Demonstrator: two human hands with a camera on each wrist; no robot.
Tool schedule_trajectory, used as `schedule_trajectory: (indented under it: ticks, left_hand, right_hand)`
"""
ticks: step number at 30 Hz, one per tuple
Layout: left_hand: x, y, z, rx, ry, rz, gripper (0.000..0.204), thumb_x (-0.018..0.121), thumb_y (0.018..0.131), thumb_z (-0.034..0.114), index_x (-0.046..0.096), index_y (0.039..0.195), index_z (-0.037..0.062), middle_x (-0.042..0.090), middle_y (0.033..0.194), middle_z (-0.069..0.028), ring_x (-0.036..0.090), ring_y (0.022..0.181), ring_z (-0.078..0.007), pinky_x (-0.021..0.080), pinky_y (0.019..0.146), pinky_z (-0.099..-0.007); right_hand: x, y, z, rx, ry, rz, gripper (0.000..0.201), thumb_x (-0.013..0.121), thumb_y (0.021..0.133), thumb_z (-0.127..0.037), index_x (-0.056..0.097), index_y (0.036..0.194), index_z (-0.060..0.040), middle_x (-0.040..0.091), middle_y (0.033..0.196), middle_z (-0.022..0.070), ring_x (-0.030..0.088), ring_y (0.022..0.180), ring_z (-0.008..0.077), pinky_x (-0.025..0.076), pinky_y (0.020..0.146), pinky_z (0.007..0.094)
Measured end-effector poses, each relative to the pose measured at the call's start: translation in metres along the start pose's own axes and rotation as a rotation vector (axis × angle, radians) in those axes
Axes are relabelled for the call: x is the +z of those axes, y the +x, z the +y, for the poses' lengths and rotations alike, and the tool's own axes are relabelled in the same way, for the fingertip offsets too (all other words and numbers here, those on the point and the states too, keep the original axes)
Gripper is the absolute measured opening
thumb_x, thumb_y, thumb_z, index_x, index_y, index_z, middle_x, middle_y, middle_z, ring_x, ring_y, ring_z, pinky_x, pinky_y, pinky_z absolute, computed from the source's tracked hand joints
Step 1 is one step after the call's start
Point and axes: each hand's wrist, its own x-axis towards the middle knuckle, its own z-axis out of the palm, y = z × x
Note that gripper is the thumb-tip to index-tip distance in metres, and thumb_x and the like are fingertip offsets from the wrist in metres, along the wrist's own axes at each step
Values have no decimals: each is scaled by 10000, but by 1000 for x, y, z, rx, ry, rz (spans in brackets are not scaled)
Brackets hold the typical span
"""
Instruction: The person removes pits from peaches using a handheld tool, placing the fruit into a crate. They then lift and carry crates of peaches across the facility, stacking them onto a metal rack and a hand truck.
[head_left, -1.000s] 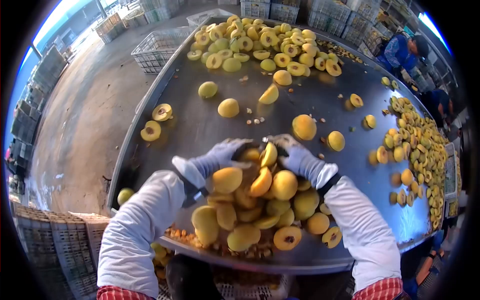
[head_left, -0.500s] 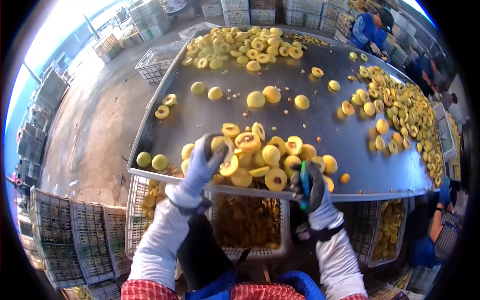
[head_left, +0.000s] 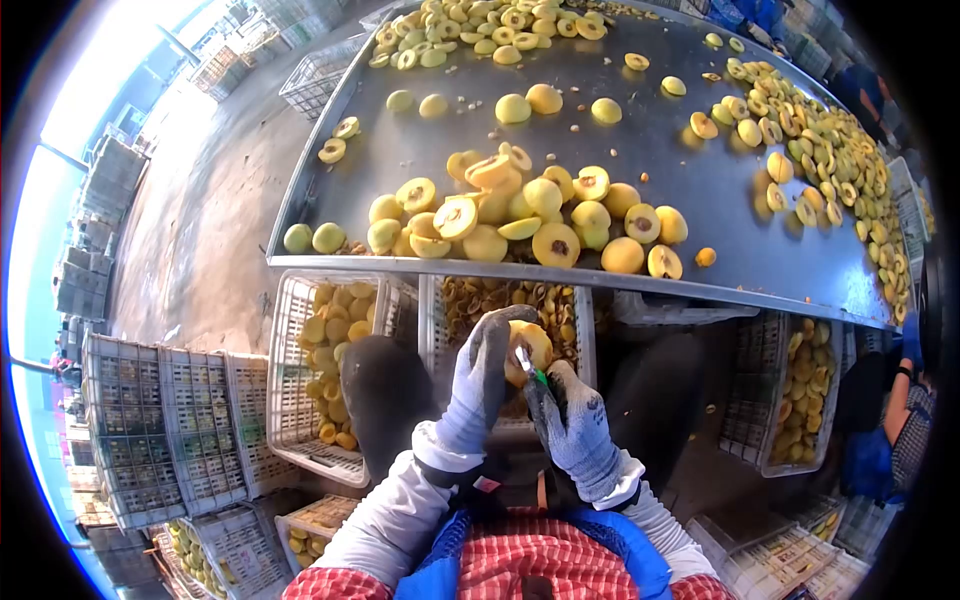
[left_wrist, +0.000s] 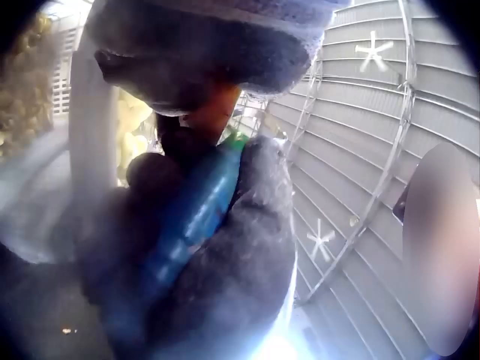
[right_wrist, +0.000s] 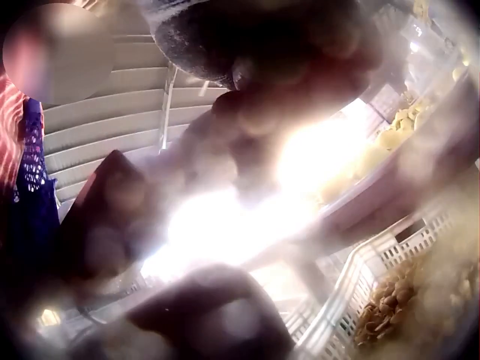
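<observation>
In the head view my gloved left hand [head_left: 478,365] grips a yellow peach half [head_left: 533,345] over the crates, its cut side turned toward my right hand. My gloved right hand [head_left: 583,432] holds a small pitting tool [head_left: 526,363] with a bare metal end, which meets the cut face of the peach half. In the left wrist view the tool's blue-green handle [left_wrist: 199,214] lies within the curled right fingers, and the left fingers [left_wrist: 202,56] are above it. Glare and dark blur hide most of the hands in the right wrist view.
A metal table [head_left: 640,150] spans the front, with a heap of peach halves [head_left: 485,220] along its near edge. Below stand a crate of peach halves [head_left: 283,400] and a crate of brownish scraps [head_left: 586,340]. Stacked crates [head_left: 130,430] are at left; another filled crate [head_left: 770,450] is at right.
Both hands were at the fruit on the table and pulled the pile to the near edge. Left picked up a peach half; both hands then came back over the crates, tool against fruit.
</observation>
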Motion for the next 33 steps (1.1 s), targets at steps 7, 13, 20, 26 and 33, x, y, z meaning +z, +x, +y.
schedule_trajectory:
  ticks: [7, 13, 20, 26, 33]
  left_hand:
    - [-9, -23, 2, 3, -141, 159, 425, 477, 967, 355, 542, 1158, -19, 603, 996, -81, 560, 889, -132, 452, 810, -262]
    - [-57, -7, 6, -31, 140, -197, 327, 436, 982, 240, 587, 1083, -32, 633, 941, -73, 565, 867, -110, 452, 785, -250]
    - [-57, -13, -5, -20, 60, -44, 310, 444, 973, 216, 605, 1051, -38, 648, 887, -78, 575, 813, -104, 466, 760, -240]
    - [-67, 1, -6, -200, 114, -362, 354, 476, 966, 299, 628, 988, -20, 633, 812, -43, 568, 742, -90, 450, 680, -226]
    - [-54, -10, -31, -94, 73, -259, 486, 344, 998, 404, 517, 1236, 17, 606, 1082, -95, 589, 939, -189, 472, 836, -311]
  right_hand:
    - [42, -15, -3, -22, -42, 186, 171, 600, 864, -163, 495, 875, -29, 556, 692, 201, 583, 631, 403, 444, 537, 429]
    - [43, -11, 0, -11, -44, 48, 203, 596, 877, -202, 520, 876, -14, 563, 706, 196, 578, 643, 396, 445, 554, 419]
    - [66, -10, 3, -10, -260, 81, 220, 600, 862, -211, 508, 907, -16, 587, 727, 194, 594, 636, 381, 454, 519, 433]
    - [61, -20, 19, 1, -117, 5, 208, 589, 864, -196, 513, 910, -7, 578, 725, 213, 597, 665, 394, 464, 566, 436]
    - [55, -25, 35, 118, 55, 48, 207, 529, 886, -165, 531, 967, 25, 570, 739, 240, 589, 705, 413, 448, 601, 438]
